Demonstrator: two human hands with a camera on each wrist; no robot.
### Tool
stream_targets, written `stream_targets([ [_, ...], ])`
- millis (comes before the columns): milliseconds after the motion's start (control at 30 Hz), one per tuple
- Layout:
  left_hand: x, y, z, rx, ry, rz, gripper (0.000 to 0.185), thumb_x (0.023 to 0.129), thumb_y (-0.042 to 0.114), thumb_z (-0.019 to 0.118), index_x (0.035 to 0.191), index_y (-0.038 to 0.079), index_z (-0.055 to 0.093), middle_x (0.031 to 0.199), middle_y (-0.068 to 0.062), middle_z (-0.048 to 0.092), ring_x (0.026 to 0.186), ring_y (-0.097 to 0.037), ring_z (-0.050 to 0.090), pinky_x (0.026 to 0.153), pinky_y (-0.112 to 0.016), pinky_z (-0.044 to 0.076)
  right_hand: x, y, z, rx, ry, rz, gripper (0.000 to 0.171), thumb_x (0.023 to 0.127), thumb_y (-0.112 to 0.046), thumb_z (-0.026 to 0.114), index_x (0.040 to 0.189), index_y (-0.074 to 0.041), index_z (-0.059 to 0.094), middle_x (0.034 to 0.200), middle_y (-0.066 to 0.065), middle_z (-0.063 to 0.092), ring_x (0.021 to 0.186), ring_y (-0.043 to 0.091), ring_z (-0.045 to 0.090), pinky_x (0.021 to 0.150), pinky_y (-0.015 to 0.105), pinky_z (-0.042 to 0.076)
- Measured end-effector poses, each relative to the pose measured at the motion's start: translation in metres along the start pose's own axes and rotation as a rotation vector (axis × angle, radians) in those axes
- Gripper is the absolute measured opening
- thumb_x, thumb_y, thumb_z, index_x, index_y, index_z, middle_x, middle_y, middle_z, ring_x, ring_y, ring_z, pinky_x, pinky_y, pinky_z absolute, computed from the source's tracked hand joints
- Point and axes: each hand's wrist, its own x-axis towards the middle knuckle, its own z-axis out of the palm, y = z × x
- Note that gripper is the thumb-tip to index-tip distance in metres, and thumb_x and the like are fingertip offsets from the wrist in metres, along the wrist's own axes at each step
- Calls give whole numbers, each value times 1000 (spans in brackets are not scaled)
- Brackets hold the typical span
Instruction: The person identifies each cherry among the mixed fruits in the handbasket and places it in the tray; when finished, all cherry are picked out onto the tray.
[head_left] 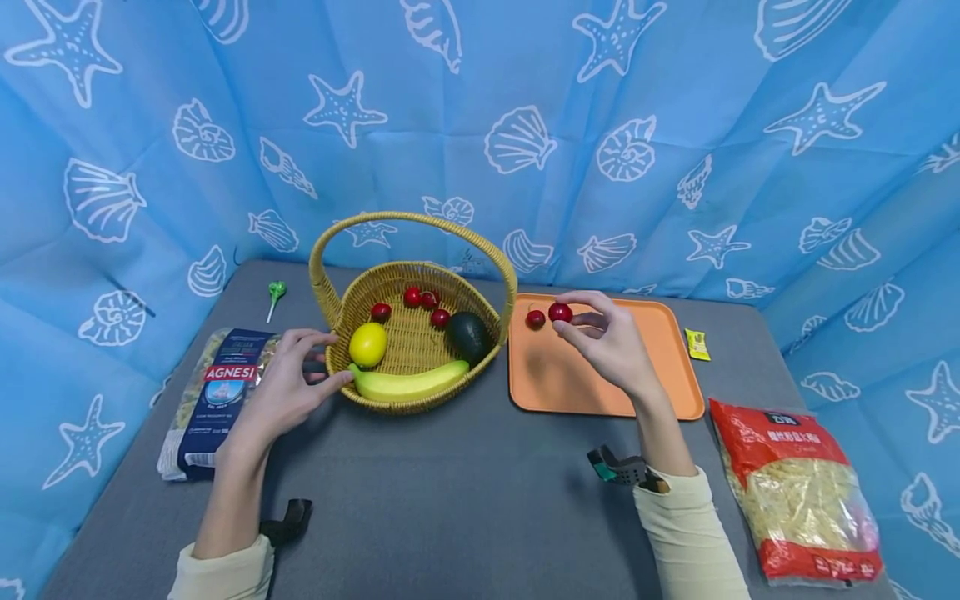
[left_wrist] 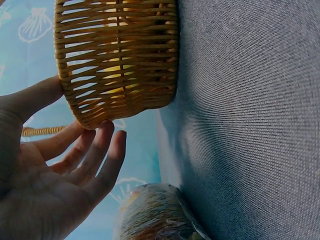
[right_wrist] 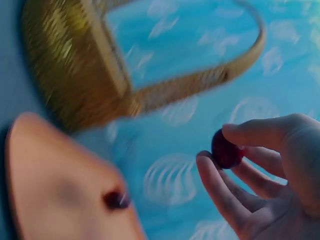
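Cream sleeves (head_left: 686, 525) — black wrist straps (head_left: 291, 518) (bare hands).

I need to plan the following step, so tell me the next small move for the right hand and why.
Probably lower the right hand and set its cherry on the orange tray, beside the cherry already there. The fruit is pinched above the tray, four more cherries wait in the basket, and the left hand rests against the basket's side.

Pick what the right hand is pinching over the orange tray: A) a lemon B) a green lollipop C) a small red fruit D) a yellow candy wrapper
C: the right hand pinches a small red fruit between thumb and fingertip above the tray; the right wrist view shows the same pinch.
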Motion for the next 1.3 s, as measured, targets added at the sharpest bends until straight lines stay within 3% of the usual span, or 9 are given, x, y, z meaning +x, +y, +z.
stream_targets([
  [133,1,1,1,2,0,2,64,102,27,78,155,1,52,159,-25,39,132,-43,56,109,-60,61,7,31,-7,-69,33,3,33,99,-2,76,132,0,72,139,25,58,113,48,76,86,6,59],
  [267,2,1,1,5,-2,5,64,102,28,78,155,1,52,160,-25,39,132,-42,56,109,-60,61,15,56,-7,-141,25,57,33,99,-6,78,131,0,73,136,24,60,115,49,76,83,7,59],
  [400,2,1,1,3,2,13,64,102,27,78,155,1,52,159,-25,40,132,-42,56,109,-60,62,25,72,-5,-216,12,118,35,101,-8,77,134,-1,72,137,23,63,116,46,76,96,35,68],
  [500,1,1,1,2,4,13,64,102,26,78,155,1,52,159,-25,40,132,-42,55,109,-60,61,33,81,-5,-250,-12,139,36,101,-5,74,137,1,70,142,26,61,120,48,74,105,58,64],
  [533,1,1,1,1,4,12,64,102,27,78,155,1,52,159,-25,40,132,-42,55,109,-60,61,35,83,-4,-260,-21,144,36,101,-4,74,137,2,70,142,27,60,123,49,73,107,60,62],
  [800,0,2,0,3,10,15,63,102,26,78,154,1,53,158,-25,41,131,-42,55,108,-59,62,43,93,-1,-276,-53,141,35,99,1,75,133,6,69,137,29,60,125,48,72,107,57,62],
  [967,-1,2,0,-2,12,22,64,102,28,78,154,0,53,158,-25,41,130,-42,56,108,-58,62,45,96,2,-286,-68,151,36,100,0,75,135,6,68,138,30,63,119,46,74,103,56,64],
  [1300,0,1,1,3,11,21,64,102,27,78,154,0,52,158,-25,40,131,-42,55,107,-58,63,48,95,0,-256,-92,192,45,101,-7,75,143,5,63,142,30,65,124,47,73,108,58,62],
])
